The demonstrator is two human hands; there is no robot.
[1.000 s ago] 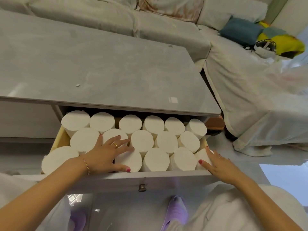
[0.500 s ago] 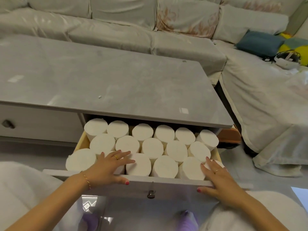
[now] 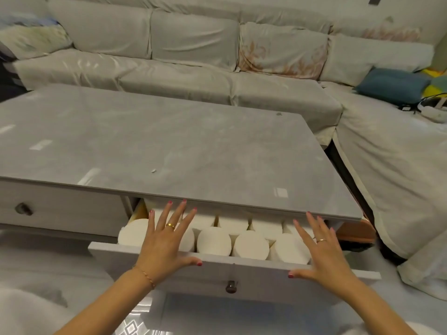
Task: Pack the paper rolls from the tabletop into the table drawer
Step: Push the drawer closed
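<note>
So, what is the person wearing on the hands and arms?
Both forearms are bare, with no sleeves. The left hand has a gold ring, a thin gold chain bracelet on its wrist, and pink-red nail polish. The right hand also has a gold ring and the same polish.

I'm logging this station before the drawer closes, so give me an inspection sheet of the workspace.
Surface: grey tabletop, no rolls on it, one small white scrap.
Job's things: paper rolls upright, packed in the partly open drawer.
Clutter: nothing seen beyond the scrap.
Hands: left hand and right hand, fingers spread straight, over the rolls and the drawer front.
Cables: dark cable beside a white device on the sofa.
Surroundings: covered sofa, blue cushion, closed second drawer.
</note>
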